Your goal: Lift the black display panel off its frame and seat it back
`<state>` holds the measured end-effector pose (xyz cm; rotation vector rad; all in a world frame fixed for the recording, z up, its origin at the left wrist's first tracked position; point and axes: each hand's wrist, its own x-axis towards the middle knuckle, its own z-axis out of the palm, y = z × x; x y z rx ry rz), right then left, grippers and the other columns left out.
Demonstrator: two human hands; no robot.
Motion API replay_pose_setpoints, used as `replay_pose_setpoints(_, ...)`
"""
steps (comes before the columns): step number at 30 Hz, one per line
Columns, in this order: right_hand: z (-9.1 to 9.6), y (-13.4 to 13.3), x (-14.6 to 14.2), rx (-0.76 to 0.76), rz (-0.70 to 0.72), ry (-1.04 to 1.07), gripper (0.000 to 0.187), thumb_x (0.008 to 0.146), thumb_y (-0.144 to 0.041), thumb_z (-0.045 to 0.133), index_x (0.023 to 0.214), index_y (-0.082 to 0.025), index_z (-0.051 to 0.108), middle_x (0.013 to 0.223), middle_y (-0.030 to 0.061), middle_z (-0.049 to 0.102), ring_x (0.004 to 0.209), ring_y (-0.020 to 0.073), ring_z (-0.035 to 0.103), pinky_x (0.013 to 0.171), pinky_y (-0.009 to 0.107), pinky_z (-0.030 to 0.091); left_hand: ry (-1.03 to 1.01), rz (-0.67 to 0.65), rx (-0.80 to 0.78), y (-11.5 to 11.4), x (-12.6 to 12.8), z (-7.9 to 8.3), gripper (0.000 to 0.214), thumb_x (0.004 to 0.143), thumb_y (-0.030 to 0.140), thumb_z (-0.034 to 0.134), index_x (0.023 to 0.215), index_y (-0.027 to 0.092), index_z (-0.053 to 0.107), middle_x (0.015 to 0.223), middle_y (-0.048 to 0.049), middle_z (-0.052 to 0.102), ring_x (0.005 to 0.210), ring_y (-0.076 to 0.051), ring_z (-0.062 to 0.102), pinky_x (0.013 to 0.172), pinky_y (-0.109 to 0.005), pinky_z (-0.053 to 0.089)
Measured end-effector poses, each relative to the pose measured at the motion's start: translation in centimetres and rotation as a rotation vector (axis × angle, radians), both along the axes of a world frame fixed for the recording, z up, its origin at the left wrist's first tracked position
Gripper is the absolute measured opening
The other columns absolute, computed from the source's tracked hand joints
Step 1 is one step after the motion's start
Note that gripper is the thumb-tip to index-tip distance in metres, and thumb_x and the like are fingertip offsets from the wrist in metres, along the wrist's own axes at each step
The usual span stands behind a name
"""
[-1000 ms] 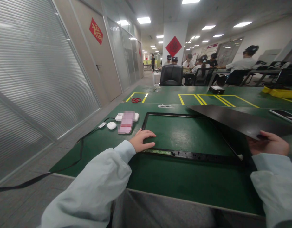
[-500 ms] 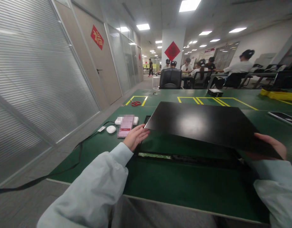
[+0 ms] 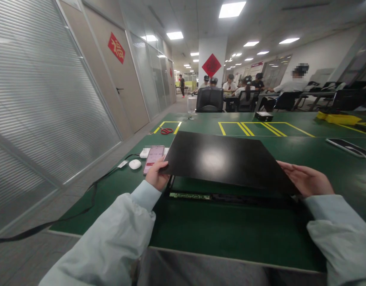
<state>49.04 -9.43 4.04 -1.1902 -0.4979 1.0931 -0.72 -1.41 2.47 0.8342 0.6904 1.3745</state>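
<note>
A large flat black panel (image 3: pixel 221 161) hovers just above a black rectangular frame (image 3: pixel 230 198) that lies on the green table (image 3: pixel 218 234). My left hand (image 3: pixel 157 174) grips the panel's near left corner. On the right, my right hand (image 3: pixel 306 179) holds the panel's near right edge, fingers spread along it. The panel hides most of the frame; only the frame's near bar with a green circuit strip (image 3: pixel 190 196) shows beneath it.
Left of the panel lie a phone (image 3: pixel 153 153), a white round case (image 3: pixel 135 164) and a black cable (image 3: pixel 90 190). Red scissors (image 3: pixel 166 130), a small black box (image 3: pixel 263 116), yellow cloth (image 3: pixel 339 118) and another flat device (image 3: pixel 348 147) sit farther off. Several people sit at distant desks.
The black panel swung from my right side over the frame and now covers it. My left hand left the frame's corner and took the panel's left corner.
</note>
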Motion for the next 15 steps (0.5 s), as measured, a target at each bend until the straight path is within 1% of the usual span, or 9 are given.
replay_pose_setpoints(2, 0.7, -0.2, -0.6, -0.058, 0.007, 0.05, 0.054, 0.066, -0.017, 0.068, 0.119, -0.016, 0.081, 0.109, 0.0203, 0.086, 0.09, 0.0272, 0.085, 0.071, 0.033, 0.071, -0.029, 0.029, -0.003, -0.1, 0.0, 0.2, 0.073, 0.07, 0.013, 0.082, 0.143, 0.017, 0.08, 0.102, -0.0066, 0.09, 0.087, -0.025, 0.085, 0.075, -0.03, 0.069)
replay_pose_setpoints(4, 0.9, -0.2, -0.8, -0.087, 0.017, 0.037, 0.056, 0.066, -0.015, 0.067, 0.121, -0.019, 0.079, 0.103, 0.0169, 0.086, 0.084, 0.0242, 0.084, 0.069, 0.03, 0.069, -0.066, 0.06, -0.014, -0.1, 0.0, 0.3, 0.073, 0.07, 0.012, 0.081, 0.143, 0.017, 0.08, 0.103, -0.0066, 0.091, 0.086, -0.024, 0.085, 0.076, -0.029, 0.069)
replay_pose_setpoints(6, 0.6, 0.0, -0.6, -0.092, 0.032, -0.011, 0.055, 0.069, -0.016, 0.068, 0.123, -0.022, 0.077, 0.098, 0.0141, 0.087, 0.08, 0.0235, 0.082, 0.064, 0.028, 0.066, -0.085, 0.082, -0.022, -0.1, 0.1, 0.3, 0.075, 0.07, 0.012, 0.08, 0.145, 0.017, 0.08, 0.107, -0.0071, 0.091, 0.09, -0.025, 0.085, 0.078, -0.03, 0.07)
replay_pose_setpoints(9, 0.0, 0.2, 0.2, -0.091, 0.041, -0.052, 0.055, 0.074, -0.022, 0.07, 0.129, -0.027, 0.076, 0.095, 0.0118, 0.087, 0.072, 0.0235, 0.078, 0.055, 0.027, 0.06, -0.069, 0.087, -0.022, 0.0, 0.0, 0.2, 0.078, 0.07, 0.013, 0.08, 0.148, 0.017, 0.078, 0.108, -0.0078, 0.091, 0.093, -0.027, 0.086, 0.08, -0.032, 0.07)
replay_pose_setpoints(11, -0.4, 0.4, 0.7, -0.087, 0.046, -0.047, 0.054, 0.076, -0.028, 0.073, 0.13, -0.029, 0.075, 0.096, 0.0109, 0.088, 0.06, 0.0211, 0.069, 0.047, 0.026, 0.054, -0.042, 0.079, -0.013, 0.0, 0.0, 0.0, 0.079, 0.069, 0.014, 0.081, 0.148, 0.017, 0.078, 0.107, -0.0079, 0.091, 0.093, -0.028, 0.086, 0.079, -0.032, 0.069)
replay_pose_setpoints(13, -0.7, 0.4, 1.0, -0.077, 0.051, -0.042, 0.051, 0.077, -0.033, 0.077, 0.128, -0.029, 0.075, 0.099, 0.0115, 0.088, 0.046, 0.0157, 0.052, 0.039, 0.025, 0.044, -0.009, 0.066, 0.004, -0.1, 0.0, 0.0, 0.08, 0.069, 0.016, 0.083, 0.148, 0.018, 0.078, 0.108, -0.0081, 0.091, 0.098, -0.029, 0.086, 0.08, -0.033, 0.069)
replay_pose_setpoints(15, -0.8, 0.5, 0.9, -0.076, 0.055, -0.039, 0.046, 0.079, -0.035, 0.076, 0.123, -0.028, 0.074, 0.1, 0.0129, 0.088, 0.039, 0.0104, 0.035, 0.033, 0.023, 0.032, 0.022, 0.052, 0.025, -0.2, 0.1, 0.0, 0.08, 0.068, 0.017, 0.085, 0.148, 0.019, 0.079, 0.11, -0.008, 0.091, 0.104, -0.031, 0.086, 0.083, -0.034, 0.069)
